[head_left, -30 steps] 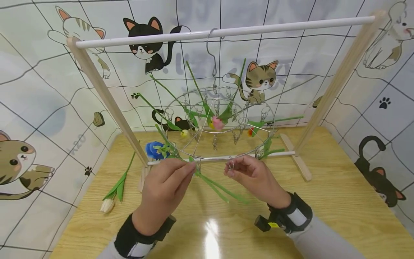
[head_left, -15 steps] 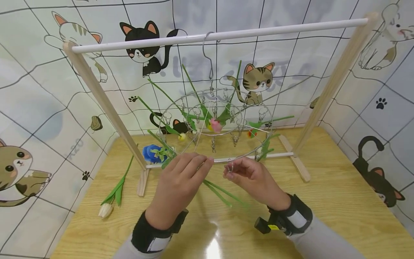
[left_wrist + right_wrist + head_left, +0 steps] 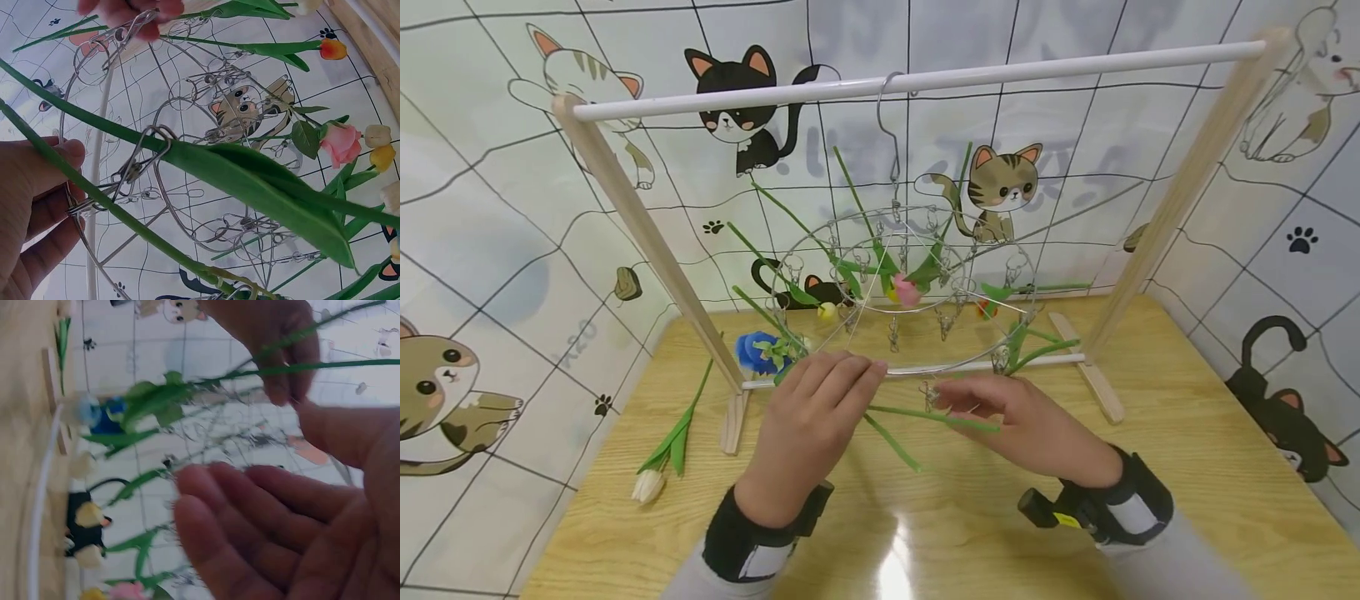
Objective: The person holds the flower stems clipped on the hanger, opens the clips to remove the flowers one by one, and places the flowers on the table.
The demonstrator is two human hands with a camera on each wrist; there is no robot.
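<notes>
A round metal clip hanger (image 3: pixel 895 154) carries artificial flowers in its clips, stems pointing outward. My left hand (image 3: pixel 816 425) is at its front rim; in the left wrist view its thumb and fingers (image 3: pixel 56 234) pinch the wire ring. Beside them, a clip (image 3: pixel 150 144) grips a green stem with a long leaf (image 3: pixel 262 200), and a second stem (image 3: pixel 125 215) crosses in front. My right hand (image 3: pixel 1030 421) is just right of a hanging clip (image 3: pixel 929 393), fingers loosely bent in the right wrist view, holding nothing. Two stems (image 3: pixel 940 415) reach toward it from the left hand.
A wooden rack with a white top bar (image 3: pixel 1000 75) and a lower bar (image 3: pixel 1052 360) supports the hanger. One white tulip (image 3: pixel 648 486) lies on the wood table (image 3: pixel 970 533) at left. A blue flower (image 3: pixel 754 352) hangs near the left post, a pink rose (image 3: pixel 906 289) mid-hanger.
My left hand has moved right along the rim, away from the leafy stem's clip. The right hand has let go of the small clip and shifted slightly right; the hanger has turned a little.
</notes>
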